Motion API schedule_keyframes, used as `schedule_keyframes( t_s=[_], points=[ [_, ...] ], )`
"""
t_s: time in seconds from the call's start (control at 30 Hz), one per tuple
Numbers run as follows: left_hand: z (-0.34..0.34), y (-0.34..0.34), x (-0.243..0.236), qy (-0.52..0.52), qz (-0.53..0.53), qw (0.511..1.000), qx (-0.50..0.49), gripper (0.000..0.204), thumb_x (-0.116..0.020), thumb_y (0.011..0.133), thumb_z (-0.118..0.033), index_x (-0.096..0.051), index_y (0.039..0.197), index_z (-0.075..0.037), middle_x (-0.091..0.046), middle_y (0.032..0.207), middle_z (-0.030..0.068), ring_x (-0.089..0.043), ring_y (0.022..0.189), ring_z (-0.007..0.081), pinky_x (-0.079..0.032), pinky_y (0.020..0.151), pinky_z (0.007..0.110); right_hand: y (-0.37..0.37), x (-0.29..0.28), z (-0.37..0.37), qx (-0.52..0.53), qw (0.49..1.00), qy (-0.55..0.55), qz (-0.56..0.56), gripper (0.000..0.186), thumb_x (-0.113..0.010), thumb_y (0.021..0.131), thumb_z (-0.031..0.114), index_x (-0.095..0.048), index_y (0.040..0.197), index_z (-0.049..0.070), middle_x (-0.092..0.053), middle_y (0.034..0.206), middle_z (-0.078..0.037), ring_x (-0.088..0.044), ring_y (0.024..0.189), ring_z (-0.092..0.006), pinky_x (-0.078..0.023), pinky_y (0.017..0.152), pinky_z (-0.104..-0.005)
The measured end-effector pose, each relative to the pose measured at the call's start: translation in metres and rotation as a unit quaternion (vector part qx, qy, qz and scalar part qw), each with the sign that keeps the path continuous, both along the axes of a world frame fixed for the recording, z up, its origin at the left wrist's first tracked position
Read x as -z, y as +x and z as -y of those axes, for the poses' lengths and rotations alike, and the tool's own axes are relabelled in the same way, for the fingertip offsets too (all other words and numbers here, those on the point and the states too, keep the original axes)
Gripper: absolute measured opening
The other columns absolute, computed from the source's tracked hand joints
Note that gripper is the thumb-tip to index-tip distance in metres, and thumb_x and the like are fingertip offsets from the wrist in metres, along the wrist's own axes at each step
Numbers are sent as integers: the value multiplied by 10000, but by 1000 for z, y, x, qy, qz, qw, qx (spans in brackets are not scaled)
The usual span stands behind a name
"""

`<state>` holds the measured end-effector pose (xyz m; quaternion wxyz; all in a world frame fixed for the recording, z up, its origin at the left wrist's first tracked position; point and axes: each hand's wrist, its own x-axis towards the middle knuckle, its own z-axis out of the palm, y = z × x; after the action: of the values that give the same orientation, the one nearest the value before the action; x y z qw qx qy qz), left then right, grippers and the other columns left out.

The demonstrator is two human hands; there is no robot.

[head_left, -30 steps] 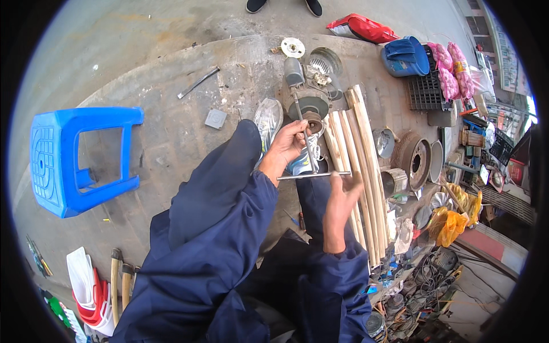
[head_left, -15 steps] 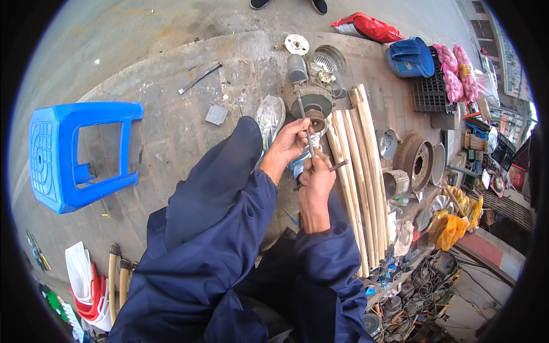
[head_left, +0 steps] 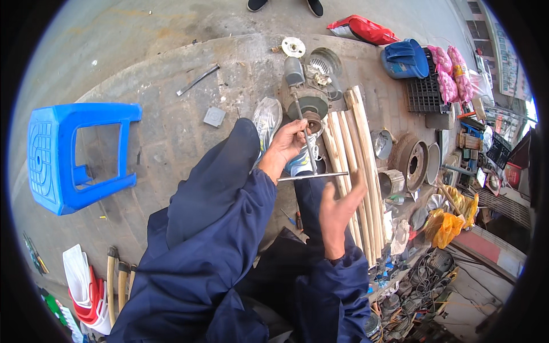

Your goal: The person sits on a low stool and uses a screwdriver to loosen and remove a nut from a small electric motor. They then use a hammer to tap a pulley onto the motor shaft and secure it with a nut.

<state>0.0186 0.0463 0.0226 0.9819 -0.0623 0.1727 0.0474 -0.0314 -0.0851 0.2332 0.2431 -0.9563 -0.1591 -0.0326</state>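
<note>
At center, we see the left hand (head_left: 290, 141), fingers curled around a T-handled wrench (head_left: 311, 157), apparently steadying it toward the upper-center motor (head_left: 311, 94), while the right hand (head_left: 338, 208) hovers, spread and empty, near the crossbar (head_left: 331, 175).

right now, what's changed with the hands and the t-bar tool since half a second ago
The right hand has let go of the T-bar tool and moved right and down, open beside the crossbar, which has turned nearly level across the view. Unchanged: left hand on the shaft, motor, blue stool.
</note>
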Motion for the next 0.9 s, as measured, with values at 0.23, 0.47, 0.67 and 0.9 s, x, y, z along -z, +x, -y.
schedule_keyframes(
  t_s=[0.23,0.47,0.67,0.9],
  points=[
    [3,0,0,13,-24,1000,16,69,-702,973,-147,-668,962,-88,-708,808,52,-616,574,4,-487,516,149,27,44,-30,-244,921,-300,-42,538,-644,865,131,-527,1359,-48,-666,1055,-213,-655,1036,-401,-486,913,-494],
    [-2,-2,6,-27,20,999,2,70,-689,981,-126,-654,939,-82,-703,797,53,-597,575,0,-478,501,153,9,79,-43,-25,995,29,-90,360,-555,954,67,-590,1302,-19,-728,975,-177,-713,827,-353,-549,771,-443],
    [-4,-2,8,-34,32,999,0,72,-679,988,-126,-656,947,-71,-702,810,49,-595,578,1,-483,503,157,9,84,-54,245,780,414,-400,324,-459,996,78,-593,1268,-38,-505,712,25,-427,533,-76,-381,529,-255],
    [-5,-4,14,-21,54,998,-1,80,-671,996,-138,-655,972,-63,-702,813,48,-612,609,10,-506,534,157,13,59,-64,317,459,653,-513,245,-365,1040,156,-565,1025,15,-380,627,49,-291,473,-81,-272,494,-263]
  ],
)
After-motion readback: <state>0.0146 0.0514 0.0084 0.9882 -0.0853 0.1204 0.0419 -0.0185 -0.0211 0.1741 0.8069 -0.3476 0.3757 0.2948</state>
